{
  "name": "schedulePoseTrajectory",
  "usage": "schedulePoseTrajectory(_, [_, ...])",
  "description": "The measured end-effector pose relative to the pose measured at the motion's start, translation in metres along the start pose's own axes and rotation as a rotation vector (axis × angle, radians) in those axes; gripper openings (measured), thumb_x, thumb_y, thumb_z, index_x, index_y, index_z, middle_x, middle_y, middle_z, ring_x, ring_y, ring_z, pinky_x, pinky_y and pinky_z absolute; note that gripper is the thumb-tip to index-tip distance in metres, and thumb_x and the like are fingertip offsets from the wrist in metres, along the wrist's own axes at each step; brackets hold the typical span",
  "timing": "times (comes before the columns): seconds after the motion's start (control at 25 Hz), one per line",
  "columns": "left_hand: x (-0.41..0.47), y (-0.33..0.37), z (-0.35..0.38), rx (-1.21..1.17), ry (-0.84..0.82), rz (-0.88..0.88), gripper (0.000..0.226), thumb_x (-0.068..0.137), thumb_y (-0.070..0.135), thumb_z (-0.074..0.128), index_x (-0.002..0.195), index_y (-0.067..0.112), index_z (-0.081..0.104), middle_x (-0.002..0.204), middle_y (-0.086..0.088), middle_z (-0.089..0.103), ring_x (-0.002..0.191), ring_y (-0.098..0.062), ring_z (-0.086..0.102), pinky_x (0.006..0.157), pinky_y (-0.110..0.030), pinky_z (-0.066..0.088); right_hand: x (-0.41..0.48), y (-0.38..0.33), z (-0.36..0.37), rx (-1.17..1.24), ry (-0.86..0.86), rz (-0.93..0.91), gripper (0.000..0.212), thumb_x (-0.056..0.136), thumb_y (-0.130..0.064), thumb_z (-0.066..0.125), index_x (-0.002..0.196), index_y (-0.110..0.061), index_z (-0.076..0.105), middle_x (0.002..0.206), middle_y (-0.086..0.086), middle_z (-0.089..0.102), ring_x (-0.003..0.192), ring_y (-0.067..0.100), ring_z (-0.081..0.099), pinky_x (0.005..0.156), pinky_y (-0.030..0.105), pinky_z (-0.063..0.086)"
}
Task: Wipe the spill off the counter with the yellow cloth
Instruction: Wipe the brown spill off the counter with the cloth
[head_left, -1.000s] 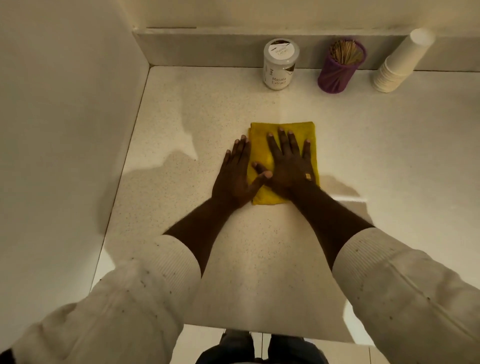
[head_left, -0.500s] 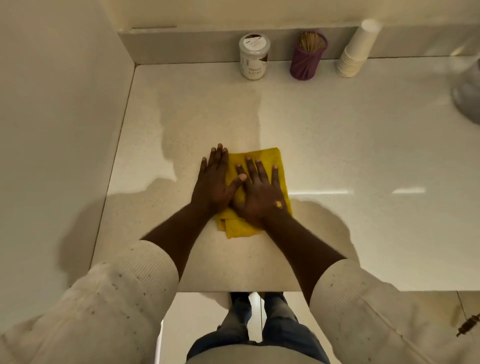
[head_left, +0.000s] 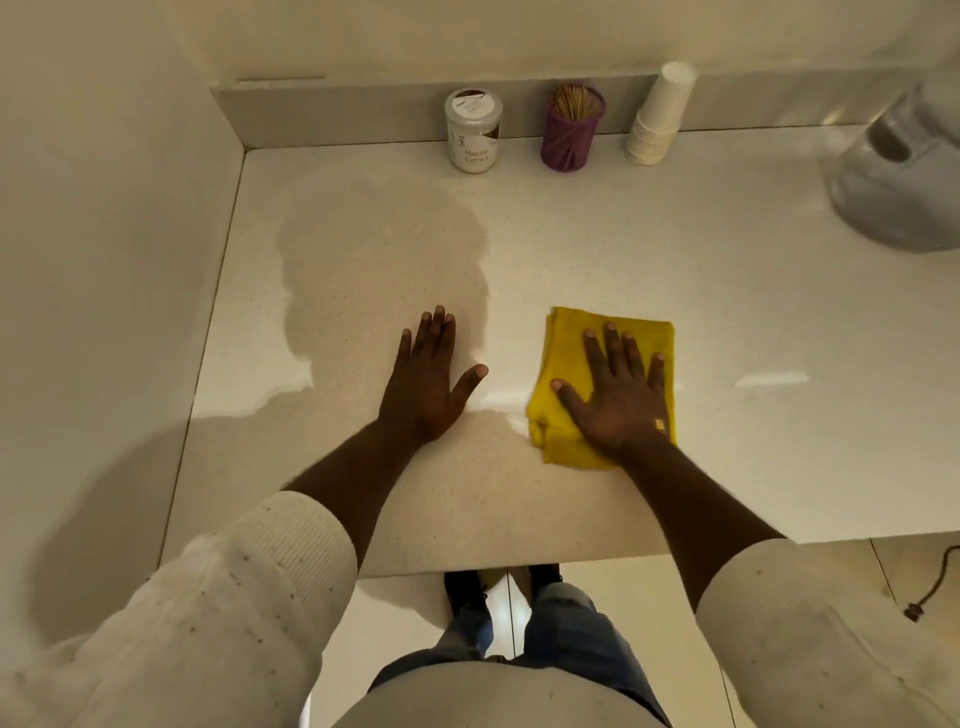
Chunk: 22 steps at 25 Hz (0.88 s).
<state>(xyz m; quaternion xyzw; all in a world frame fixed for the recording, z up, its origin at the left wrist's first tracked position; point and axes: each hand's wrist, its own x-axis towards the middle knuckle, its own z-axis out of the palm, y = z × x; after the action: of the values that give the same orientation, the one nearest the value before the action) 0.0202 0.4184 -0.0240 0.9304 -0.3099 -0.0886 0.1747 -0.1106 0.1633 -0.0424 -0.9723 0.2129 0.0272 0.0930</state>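
Sliding right of the jar (head_left: 473, 130), the yellow cloth (head_left: 608, 384) now lies under only the flat, open right hand (head_left: 613, 395), while the left hand (head_left: 426, 379) has come off it, spread bare on the counter (head_left: 675, 249), suggesting one-handed wiping continues.

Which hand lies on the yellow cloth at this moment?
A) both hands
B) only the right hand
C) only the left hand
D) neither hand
B: the right hand presses flat on the yellow cloth, while the left hand rests flat on the bare counter, apart from the cloth.
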Motion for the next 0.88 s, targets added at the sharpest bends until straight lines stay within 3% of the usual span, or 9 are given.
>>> schedulePoseTrajectory(0.2, [0.011, 0.012, 0.004, 0.050, -0.006, 0.019, 0.089, 0.095, 0.071, 0.011, 0.159, 0.012, -0.005, 0.168, -0.005, -0.010, 0.155, -0.018, -0.013, 0.126, -0.039, -0.008, 0.017, 0.038, -0.013, 0.010, -0.021, 0.090, 0.091, 0.089, -0.086, 0.012, 0.161, -0.034, -0.003, 0.172, 0.000, -0.002, 0.157, 0.024, -0.004, 0.123, 0.061, -0.002])
schedulePoseTrajectory(0.56, [0.050, 0.029, 0.017, 0.129, -0.027, -0.054, 0.085, 0.097, 0.070, 0.014, 0.159, 0.017, -0.008, 0.168, -0.005, -0.012, 0.154, -0.018, -0.015, 0.126, -0.044, -0.006, 0.078, 0.032, -0.015, 0.038, -0.034, 0.051, 0.093, 0.088, -0.086, 0.013, 0.162, -0.031, -0.004, 0.171, 0.004, -0.003, 0.157, 0.027, -0.005, 0.122, 0.063, -0.008])
schedulePoseTrajectory(0.76, [0.076, 0.043, 0.018, 0.119, 0.007, -0.125, 0.086, 0.095, 0.072, 0.012, 0.159, 0.017, -0.005, 0.168, -0.005, -0.009, 0.155, -0.020, -0.011, 0.126, -0.046, -0.004, 0.090, -0.002, -0.004, 0.042, -0.040, -0.204, 0.093, 0.090, -0.086, 0.014, 0.162, -0.030, -0.003, 0.171, 0.003, -0.002, 0.157, 0.029, -0.002, 0.122, 0.061, -0.011])
schedulePoseTrajectory(0.88, [0.092, 0.037, 0.013, 0.134, 0.040, -0.172, 0.085, 0.096, 0.070, 0.014, 0.160, 0.016, -0.003, 0.169, -0.006, -0.007, 0.155, -0.020, -0.009, 0.127, -0.048, -0.001, 0.113, 0.018, -0.009, 0.046, -0.027, -0.233, 0.093, 0.088, -0.089, 0.014, 0.162, -0.034, 0.000, 0.171, 0.000, 0.002, 0.157, 0.026, 0.001, 0.123, 0.061, -0.007])
